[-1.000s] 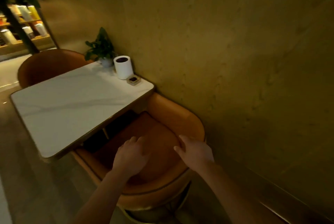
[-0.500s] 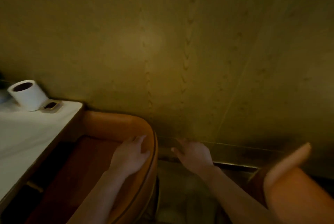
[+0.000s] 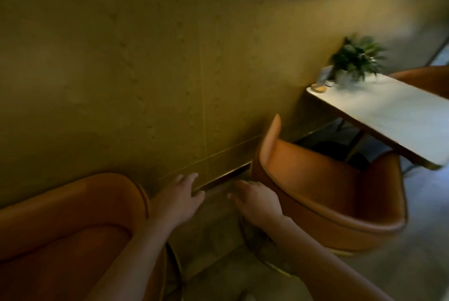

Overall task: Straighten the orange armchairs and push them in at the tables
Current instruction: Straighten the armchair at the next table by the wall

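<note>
Left hand [image 3: 178, 197], right hand [image 3: 257, 201]: both are hovering between left armchair [image 3: 73, 227] and right armchair [image 3: 328, 191], fingers lying loosely spread, gripping nothing.

The orange armchair on the right [image 3: 328, 193] is being shown covered in smooth, leather-like upholstery with a soft sheen, and the same finish is being seen on the orange armchair on the left [image 3: 60, 227]. A thin brass-coloured metal ring [image 3: 275, 268] is being glimpsed under the right chair. The worktop [image 3: 388, 116] is being presented as white, marble-like stone, smooth, faintly veined and slightly glossy. The wall [image 3: 121, 57] is being seen as matt, with a faint raised pattern, edged low down by a shiny metallic strip [image 3: 218, 179]. The floor [image 3: 425, 227] is being shown as smooth, grey and dull.
</note>
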